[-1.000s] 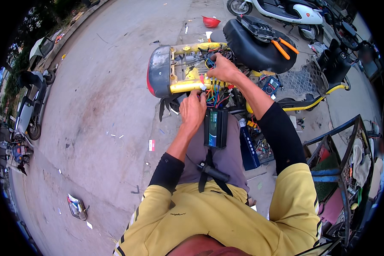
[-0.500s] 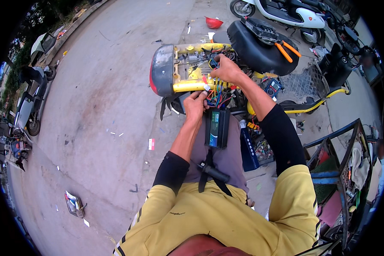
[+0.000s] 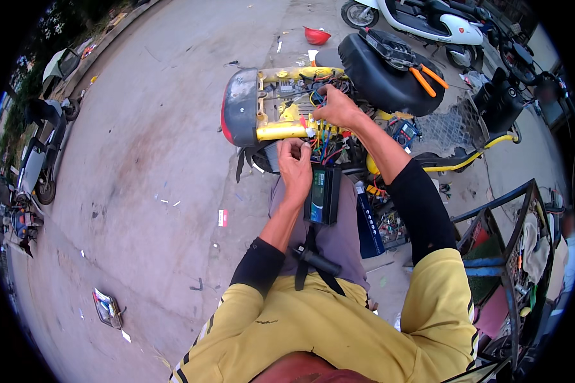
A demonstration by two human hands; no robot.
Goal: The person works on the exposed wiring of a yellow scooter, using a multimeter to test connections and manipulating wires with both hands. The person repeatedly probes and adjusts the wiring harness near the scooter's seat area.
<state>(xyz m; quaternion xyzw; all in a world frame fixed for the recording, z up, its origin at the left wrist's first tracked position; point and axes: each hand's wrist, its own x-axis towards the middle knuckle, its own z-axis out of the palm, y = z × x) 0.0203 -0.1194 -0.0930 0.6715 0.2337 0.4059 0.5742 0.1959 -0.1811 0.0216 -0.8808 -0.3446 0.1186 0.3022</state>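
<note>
The left hand (image 3: pixel 295 165) and right hand (image 3: pixel 336 108) both pinch the thin, soft coloured wires (image 3: pixel 322 135) of the opened yellow scooter (image 3: pixel 281 115), which bend easily and are best held by the insulation near their ends.

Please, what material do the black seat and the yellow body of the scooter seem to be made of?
The black seat looks like vinyl or leather-like cover: smooth, padded, with a soft sheen. The yellow body seems to be moulded plastic, glossy, with bright highlights along its curved edge. Neither can be confirmed from the look alone.
</note>
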